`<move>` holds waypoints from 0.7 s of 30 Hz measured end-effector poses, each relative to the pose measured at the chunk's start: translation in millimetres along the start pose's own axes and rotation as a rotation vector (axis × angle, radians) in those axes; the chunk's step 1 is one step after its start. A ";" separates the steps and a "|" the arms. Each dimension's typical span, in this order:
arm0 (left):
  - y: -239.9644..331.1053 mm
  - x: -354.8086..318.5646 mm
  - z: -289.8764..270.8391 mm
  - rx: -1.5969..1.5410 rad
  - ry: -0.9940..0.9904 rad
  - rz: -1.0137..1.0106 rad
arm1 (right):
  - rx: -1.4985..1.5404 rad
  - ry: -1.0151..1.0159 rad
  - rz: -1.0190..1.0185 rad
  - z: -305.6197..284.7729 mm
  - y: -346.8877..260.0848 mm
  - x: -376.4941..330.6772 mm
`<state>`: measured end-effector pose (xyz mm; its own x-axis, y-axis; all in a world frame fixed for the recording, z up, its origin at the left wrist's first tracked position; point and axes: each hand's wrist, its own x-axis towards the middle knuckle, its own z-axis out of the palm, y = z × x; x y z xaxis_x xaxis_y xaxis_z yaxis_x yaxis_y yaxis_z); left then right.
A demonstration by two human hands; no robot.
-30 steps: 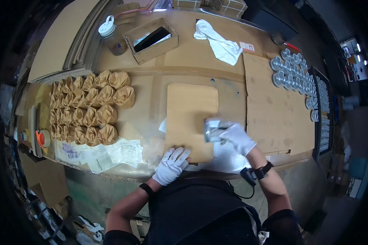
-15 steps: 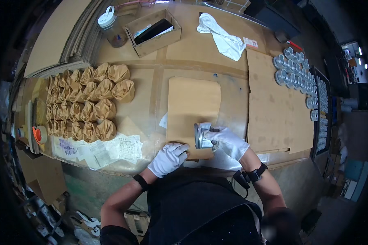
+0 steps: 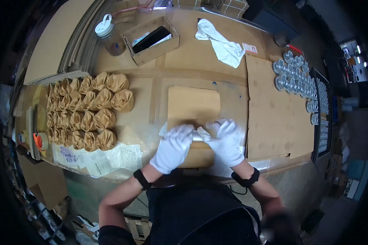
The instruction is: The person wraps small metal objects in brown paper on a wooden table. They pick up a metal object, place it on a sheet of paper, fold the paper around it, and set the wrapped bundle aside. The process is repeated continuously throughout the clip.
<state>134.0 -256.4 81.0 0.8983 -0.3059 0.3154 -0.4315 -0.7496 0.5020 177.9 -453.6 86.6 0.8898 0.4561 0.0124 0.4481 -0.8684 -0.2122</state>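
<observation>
Both my hands wear white gloves and meet over a sheet of brown wrapping paper (image 3: pixel 194 100) on the bench. Between them sits a silver metal piston (image 3: pixel 198 137), mostly hidden by my fingers. My left hand (image 3: pixel 173 147) is closed at its left side, with the fingers curled. From the right, my right hand (image 3: pixel 225 141) grips it, thumb pointing inward. Paper shows beyond the hands and also nearer to me. Farther right, several bare pistons (image 3: pixel 291 83) stand in rows on a flat cardboard sheet (image 3: pixel 274 122).
Several paper-wrapped bundles (image 3: pixel 104 119) stand in rows at left, beside printed sheets (image 3: pixel 120 159) and a tape roll (image 3: pixel 41 141). Stacked cardboard (image 3: pixel 55 45), a lidded bottle (image 3: pixel 112 43) and an open box (image 3: pixel 157 51) lie at the back, with a white cloth (image 3: pixel 221 43).
My right hand has lowered the piston onto the paper. The left hand has moved up and right from the paper's near edge to meet it. The piston is now largely covered.
</observation>
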 end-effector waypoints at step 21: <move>-83.2 72.1 35.8 0.534 0.041 0.237 | 0.176 0.233 -0.164 33.5 29.3 90.5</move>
<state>237.6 -237.2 33.1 0.7737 -0.4862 0.4061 -0.5092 -0.8587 -0.0581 268.7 -431.3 48.7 0.8118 0.5129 0.2792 0.5836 -0.7308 -0.3542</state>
